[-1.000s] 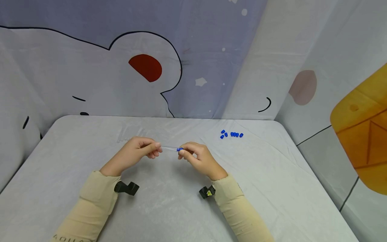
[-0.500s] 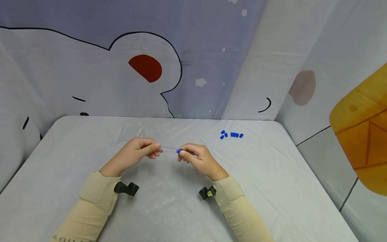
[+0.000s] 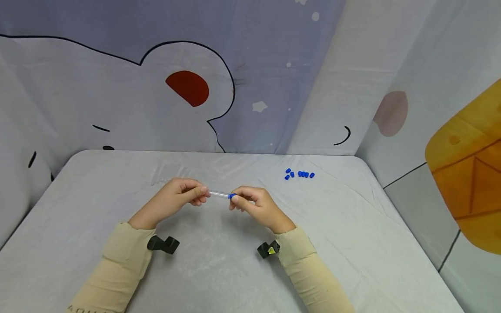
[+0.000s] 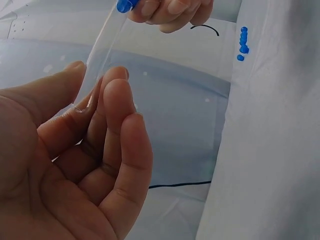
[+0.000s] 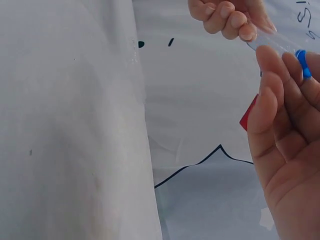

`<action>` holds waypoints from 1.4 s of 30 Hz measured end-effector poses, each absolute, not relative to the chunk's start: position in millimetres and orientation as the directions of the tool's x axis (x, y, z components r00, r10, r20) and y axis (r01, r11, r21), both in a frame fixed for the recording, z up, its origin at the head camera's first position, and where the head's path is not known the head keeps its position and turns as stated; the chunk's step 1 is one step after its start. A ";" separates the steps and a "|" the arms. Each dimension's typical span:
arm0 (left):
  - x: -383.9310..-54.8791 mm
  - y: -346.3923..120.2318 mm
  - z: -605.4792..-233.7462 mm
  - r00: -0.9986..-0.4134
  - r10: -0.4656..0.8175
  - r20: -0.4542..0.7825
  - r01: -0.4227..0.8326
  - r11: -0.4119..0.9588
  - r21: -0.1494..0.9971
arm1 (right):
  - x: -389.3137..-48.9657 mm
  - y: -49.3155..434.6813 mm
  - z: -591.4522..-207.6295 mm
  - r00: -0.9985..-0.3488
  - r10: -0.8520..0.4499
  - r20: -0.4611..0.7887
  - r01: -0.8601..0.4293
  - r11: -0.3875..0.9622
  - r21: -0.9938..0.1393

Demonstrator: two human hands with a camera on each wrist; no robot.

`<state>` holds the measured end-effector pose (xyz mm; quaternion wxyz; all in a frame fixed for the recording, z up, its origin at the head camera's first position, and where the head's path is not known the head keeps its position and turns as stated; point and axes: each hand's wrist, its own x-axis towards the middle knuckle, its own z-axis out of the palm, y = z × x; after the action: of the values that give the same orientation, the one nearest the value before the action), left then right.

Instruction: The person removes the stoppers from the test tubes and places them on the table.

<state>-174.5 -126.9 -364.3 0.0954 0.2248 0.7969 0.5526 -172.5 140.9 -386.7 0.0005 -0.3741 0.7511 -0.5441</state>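
Observation:
My left hand (image 3: 181, 194) pinches the rounded end of a clear test tube (image 3: 219, 194) between thumb and forefinger. The tube lies nearly level above the table, its other end pointing right. A blue cap (image 3: 232, 196) sits at that right end, and my right hand (image 3: 256, 204) pinches it between thumb and fingers. In the left wrist view the tube (image 4: 102, 47) runs up from the left fingertips to the blue cap (image 4: 125, 5). The right wrist view has the cap (image 5: 303, 64) between the right thumb and forefinger; how far it is seated on the tube I cannot tell.
Several loose blue caps (image 3: 300, 174) lie toward the back right of the white-covered table (image 3: 219, 269). Several clear tubes (image 3: 168, 171) lie at the back left, hard to make out against the cloth. Printed fabric walls (image 3: 274, 78) rise behind and beside the table.
The capped end of the tube and the right fingers have dipped very slightly. Both hands keep their hold, and the loose caps stay where they were.

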 end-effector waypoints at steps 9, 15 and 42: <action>-171.1 -127.0 -361.7 -0.897 0.432 0.095 0.254 0.329 0.910 | -171.9 140.5 -388.7 -0.721 -0.521 0.457 -0.618 0.184 -0.764; -170.9 -126.3 -361.3 -0.902 0.423 0.091 0.246 0.328 0.912 | -172.3 139.3 -390.2 -0.736 -0.488 0.468 -0.623 0.218 -0.752; -171.5 -126.1 -362.4 -0.915 0.395 0.080 0.224 0.332 0.916 | -173.3 138.2 -389.7 -0.819 -0.364 0.445 -0.509 0.102 -0.854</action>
<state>-171.5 -126.1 -362.4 0.0784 0.1903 0.8123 0.5457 -173.3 138.2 -389.7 -0.0606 -0.2950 0.7398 -0.6017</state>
